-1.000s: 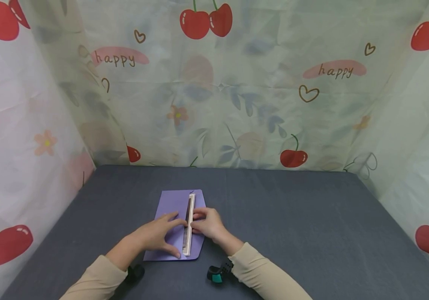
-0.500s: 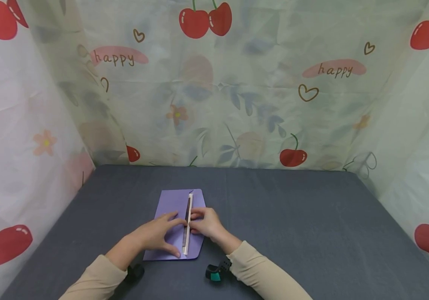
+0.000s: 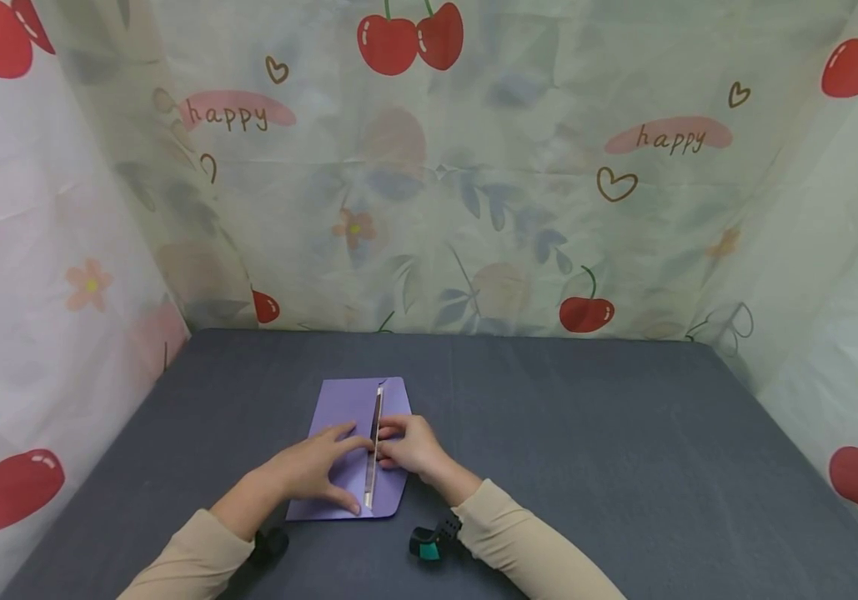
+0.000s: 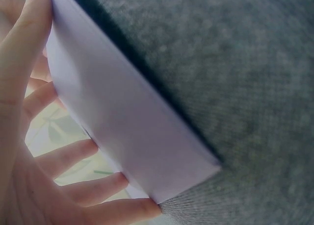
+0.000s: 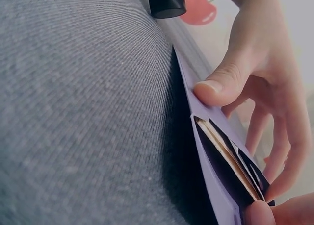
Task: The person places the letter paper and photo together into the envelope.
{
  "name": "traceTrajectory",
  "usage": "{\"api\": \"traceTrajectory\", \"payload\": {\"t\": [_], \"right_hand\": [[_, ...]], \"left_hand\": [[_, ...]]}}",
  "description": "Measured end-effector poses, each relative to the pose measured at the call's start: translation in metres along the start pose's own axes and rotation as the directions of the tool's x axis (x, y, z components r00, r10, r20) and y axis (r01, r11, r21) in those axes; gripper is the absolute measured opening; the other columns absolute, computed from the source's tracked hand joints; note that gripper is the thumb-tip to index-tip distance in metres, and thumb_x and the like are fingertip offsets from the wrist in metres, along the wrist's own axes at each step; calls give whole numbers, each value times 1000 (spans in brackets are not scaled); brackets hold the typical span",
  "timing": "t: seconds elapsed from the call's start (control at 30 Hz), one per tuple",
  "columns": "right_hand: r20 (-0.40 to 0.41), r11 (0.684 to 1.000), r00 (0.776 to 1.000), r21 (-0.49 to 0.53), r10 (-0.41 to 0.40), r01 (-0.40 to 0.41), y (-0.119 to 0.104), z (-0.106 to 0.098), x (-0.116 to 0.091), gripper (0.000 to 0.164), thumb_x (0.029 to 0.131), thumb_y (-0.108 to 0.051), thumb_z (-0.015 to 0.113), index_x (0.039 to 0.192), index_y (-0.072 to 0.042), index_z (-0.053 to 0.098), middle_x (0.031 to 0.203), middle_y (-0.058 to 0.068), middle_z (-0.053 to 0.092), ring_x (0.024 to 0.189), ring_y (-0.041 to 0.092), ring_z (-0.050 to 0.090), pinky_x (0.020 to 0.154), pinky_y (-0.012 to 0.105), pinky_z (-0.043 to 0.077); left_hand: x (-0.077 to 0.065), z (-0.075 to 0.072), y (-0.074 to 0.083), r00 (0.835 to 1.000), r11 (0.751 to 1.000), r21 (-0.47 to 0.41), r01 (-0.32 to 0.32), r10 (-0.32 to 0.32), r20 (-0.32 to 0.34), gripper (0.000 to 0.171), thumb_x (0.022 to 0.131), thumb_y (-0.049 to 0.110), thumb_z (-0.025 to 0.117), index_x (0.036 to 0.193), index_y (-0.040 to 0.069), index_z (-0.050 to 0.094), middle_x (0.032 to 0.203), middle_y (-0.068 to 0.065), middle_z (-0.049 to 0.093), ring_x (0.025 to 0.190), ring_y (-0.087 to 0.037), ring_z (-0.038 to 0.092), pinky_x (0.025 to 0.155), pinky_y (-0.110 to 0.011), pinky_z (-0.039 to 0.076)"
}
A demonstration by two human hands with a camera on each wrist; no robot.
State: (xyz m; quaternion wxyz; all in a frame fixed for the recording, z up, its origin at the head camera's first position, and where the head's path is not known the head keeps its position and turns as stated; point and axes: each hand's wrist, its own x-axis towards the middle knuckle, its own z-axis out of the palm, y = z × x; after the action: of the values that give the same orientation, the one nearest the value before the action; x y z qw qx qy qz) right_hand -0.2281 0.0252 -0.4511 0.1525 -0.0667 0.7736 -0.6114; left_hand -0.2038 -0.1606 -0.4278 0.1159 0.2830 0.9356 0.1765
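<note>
A purple envelope lies on the dark table with its flap side to the right. From its opening shows the narrow edge of a thin, pale flat stack, mostly hidden inside the pocket. My left hand rests on the envelope's left part, thumb and fingers spread, fingertips close to the opening. In the left wrist view, its fingers reach the edge of the purple paper. My right hand has curled fingers at the opening and pinches the stack's outer edge. Its thumb appears at that edge in the right wrist view.
A black wrist device with a teal part sits beneath the right wrist, another dark device beneath the left. The dark cloth-covered table is bounded by cherry-print curtains behind and at both sides.
The pale stack has slid left into the envelope, so its visible strip has narrowed to a thin line. My right hand has shifted slightly left with it; the left hand has stayed put.
</note>
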Motion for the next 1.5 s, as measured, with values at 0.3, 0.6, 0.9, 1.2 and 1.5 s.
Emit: {"api": "traceTrajectory", "payload": {"t": [0.3,0.6,0.9,1.2,1.5], "right_hand": [[23,997,998,57,59,-60,-2,0,2,43,84,12,54,126,7,51,103,16,62,65,9,61,59,22,55],[59,993,994,78,88,-93,-1,-2,4,44,85,10,55,129,7,49,108,16,61,68,9,61,60,22,55],[76,991,992,79,102,-108,-3,-3,3,46,86,8,56,131,7,47,113,18,59,72,10,63,62,22,55],[89,989,990,82,111,-119,-3,-3,4,47,86,8,55,131,6,46,113,17,59,73,10,63,64,23,55],[93,988,989,91,115,-124,0,-2,6,47,85,8,55,131,5,47,112,15,59,71,9,62,62,21,55]], "left_hand": [[0,-2,2,1000,1000,-1,9,-9,5,74,66,54,76,127,22,49,144,-27,36,130,-49,36,97,-61,37],[0,-1,2,1000,1000,-4,17,-17,13,74,66,54,76,127,22,49,144,-27,35,130,-52,35,96,-63,37],[1,0,2,999,1000,-10,27,-27,17,75,65,54,77,127,24,49,145,-27,34,128,-57,33,94,-65,36],[1,0,1,999,1000,-11,27,-27,19,76,64,55,77,128,24,48,145,-27,34,129,-55,33,94,-65,36],[0,0,3,999,999,-8,40,-40,20,75,64,55,77,127,24,49,145,-26,35,128,-57,32,95,-65,36]]}}
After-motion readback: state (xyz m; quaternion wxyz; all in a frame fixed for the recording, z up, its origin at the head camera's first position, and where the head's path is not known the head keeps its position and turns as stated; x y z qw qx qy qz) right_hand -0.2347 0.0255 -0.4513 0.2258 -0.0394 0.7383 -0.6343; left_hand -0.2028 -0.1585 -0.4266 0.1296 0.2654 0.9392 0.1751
